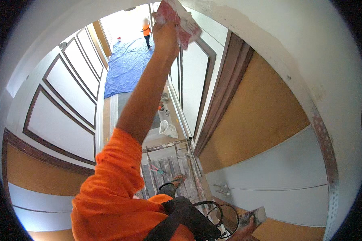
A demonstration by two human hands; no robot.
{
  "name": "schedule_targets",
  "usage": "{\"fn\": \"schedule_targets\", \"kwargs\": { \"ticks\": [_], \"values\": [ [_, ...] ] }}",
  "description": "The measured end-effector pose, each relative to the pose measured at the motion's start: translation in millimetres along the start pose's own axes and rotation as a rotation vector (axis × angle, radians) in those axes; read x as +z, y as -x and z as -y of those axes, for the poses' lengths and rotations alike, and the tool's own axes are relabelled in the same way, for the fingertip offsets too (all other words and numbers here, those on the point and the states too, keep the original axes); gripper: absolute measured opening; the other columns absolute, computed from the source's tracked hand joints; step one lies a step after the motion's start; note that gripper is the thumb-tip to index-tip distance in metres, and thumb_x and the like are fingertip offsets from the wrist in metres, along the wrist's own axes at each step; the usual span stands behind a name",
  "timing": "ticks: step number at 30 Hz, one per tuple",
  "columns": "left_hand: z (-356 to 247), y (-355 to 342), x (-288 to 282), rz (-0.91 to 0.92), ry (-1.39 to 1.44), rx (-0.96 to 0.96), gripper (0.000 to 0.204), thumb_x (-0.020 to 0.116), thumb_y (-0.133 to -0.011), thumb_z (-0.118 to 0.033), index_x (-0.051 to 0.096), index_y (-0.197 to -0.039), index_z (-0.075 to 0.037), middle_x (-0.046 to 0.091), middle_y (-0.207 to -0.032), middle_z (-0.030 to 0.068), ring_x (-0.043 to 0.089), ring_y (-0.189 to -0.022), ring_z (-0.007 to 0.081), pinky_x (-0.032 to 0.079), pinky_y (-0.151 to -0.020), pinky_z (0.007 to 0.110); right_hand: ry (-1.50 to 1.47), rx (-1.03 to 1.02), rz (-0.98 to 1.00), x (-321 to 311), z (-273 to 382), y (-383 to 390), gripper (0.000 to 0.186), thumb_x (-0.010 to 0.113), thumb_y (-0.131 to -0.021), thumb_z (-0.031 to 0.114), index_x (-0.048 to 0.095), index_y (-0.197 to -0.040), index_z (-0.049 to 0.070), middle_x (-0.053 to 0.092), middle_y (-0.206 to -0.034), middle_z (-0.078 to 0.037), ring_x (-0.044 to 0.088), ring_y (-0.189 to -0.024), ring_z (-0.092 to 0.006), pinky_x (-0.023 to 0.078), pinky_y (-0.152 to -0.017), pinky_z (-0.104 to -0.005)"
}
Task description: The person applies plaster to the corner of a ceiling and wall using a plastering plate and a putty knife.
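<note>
red pad (186, 35) raised beside the white wall (309, 56)
the pad is grasped overhead by the left hand (165, 31); a flat plate (260, 215) is gripped, lower right, by the right hand (245, 228).

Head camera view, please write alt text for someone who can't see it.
A left hand, its orange-sleeved arm raised high, grips a white-smeared red pad or cloth, while the right hand, held low, holds a smeared flat plate. One foot stands on a splattered slatted platform. Beyond, another person in orange stands at a blue floor sheet.
</note>
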State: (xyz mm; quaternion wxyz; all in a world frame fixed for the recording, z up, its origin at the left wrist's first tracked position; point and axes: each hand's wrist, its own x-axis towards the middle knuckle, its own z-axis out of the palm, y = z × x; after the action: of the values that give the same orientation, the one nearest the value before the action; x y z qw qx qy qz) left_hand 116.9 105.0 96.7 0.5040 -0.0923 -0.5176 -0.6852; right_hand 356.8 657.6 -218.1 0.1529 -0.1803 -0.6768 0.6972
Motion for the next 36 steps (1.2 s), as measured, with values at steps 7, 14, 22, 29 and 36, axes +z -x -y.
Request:
{"fn": "schedule_targets", "kwargs": {
  "ticks": [7, 14, 22, 29, 36],
  "values": [
    [-16, 156, -13, 0.013, 0.116, -0.505, 0.042, 0.047, -0.067, 0.011, 0.051, -0.108, 0.003, 0.057, -0.105, 0.0127, 0.057, -0.094, 0.0273, 0.047, -0.082, 0.036, -0.095, 0.323, 0.511, 195, 145, -29, 0.061, 0.058, -0.069, 0.003, 0.036, -0.126, 0.005, 0.054, -0.1, -0.012, 0.059, -0.078, -0.0245, 0.054, -0.062, -0.0362],
    [-28, 193, -29, 0.215, -0.096, -0.574, 0.038, 0.051, -0.069, 0.009, 0.056, -0.106, 0.003, 0.06, -0.104, 0.0101, 0.058, -0.092, 0.0183, 0.047, -0.081, 0.031, -0.013, 0.304, 1.281, 277, 191, -55, 0.054, 0.062, -0.073, 0.009, 0.042, -0.123, 0.004, 0.055, -0.111, -0.009, 0.055, -0.097, -0.0214, 0.048, -0.082, -0.0337],
    [-46, 205, -13, 0.855, -0.396, -0.119, 0.041, 0.049, -0.076, 0.005, 0.052, -0.117, 0.0, 0.06, -0.11, 0.0132, 0.061, -0.09, 0.0182, 0.045, -0.078, 0.027, -0.417, 0.584, 1.256, 281, 201, -51, 0.066, 0.063, -0.065, -0.001, 0.037, -0.125, 0.002, 0.053, -0.103, -0.011, 0.058, -0.084, -0.024, 0.056, -0.066, -0.0397],
    [-23, 239, -36, 0.843, -0.563, -0.371, 0.046, 0.045, -0.07, 0.007, 0.052, -0.116, 0.001, 0.061, -0.107, 0.014, 0.061, -0.088, 0.0185, 0.048, -0.076, 0.028, -0.259, 0.073, 1.189, 263, 227, -61, 0.051, 0.061, -0.069, 0.005, 0.046, -0.117, 0.004, 0.055, -0.109, -0.011, 0.056, -0.094, -0.0272, 0.048, -0.079, -0.0374],
    [-47, 212, -19, 0.066, 0.528, -1.2, 0.045, 0.047, -0.064, 0.004, 0.05, -0.109, 0.004, 0.061, -0.094, 0.0143, 0.063, -0.083, 0.0242, 0.052, -0.077, 0.037, 0.775, -1.582, 0.701, 284, 207, -61, 0.053, 0.063, -0.068, 0.011, 0.051, -0.118, 0.022, 0.053, -0.119, -0.008, 0.052, -0.1, -0.0322, 0.044, -0.086, -0.0414]
  ]
}}
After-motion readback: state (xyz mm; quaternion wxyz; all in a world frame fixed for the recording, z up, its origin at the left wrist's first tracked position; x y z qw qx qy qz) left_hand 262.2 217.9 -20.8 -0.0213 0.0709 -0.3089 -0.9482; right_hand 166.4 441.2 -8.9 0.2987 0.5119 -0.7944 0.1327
